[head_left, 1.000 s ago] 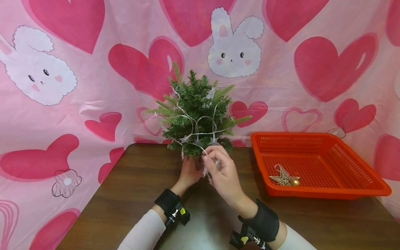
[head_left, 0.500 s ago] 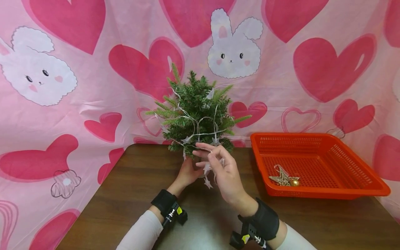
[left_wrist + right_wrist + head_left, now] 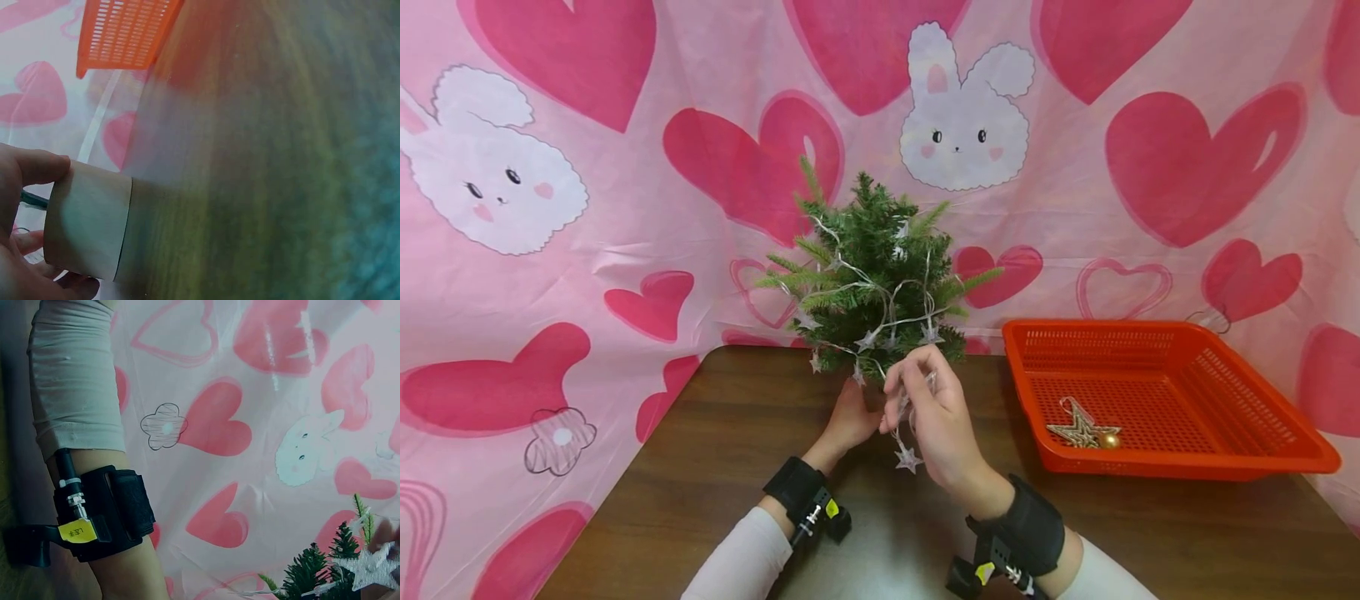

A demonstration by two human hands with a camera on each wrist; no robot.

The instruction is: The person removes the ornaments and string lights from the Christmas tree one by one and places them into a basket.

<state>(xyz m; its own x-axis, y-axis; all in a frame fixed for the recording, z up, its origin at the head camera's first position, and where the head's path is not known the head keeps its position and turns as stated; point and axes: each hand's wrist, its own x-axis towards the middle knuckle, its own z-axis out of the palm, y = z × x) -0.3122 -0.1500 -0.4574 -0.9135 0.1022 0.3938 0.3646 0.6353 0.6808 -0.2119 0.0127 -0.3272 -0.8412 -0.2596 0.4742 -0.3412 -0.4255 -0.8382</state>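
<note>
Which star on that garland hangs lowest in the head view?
The translucent star dangling from the right hand; the other visible strung stars sit higher, by that hand or on the Christmas tree.

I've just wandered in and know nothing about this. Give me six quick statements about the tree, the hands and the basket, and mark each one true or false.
1. The left hand grips the pale base of the small tree. True.
2. Nothing decorates the tree. False: a string of translucent stars loops over its branches.
3. The right hand holds part of that string. True.
4. An orange basket contains a glittery star and a gold ball. True.
5. In the head view, the basket stands left of the tree. False: it stands to the right.
6. The gold ball hangs on the tree. False: it lies in the basket.
</note>
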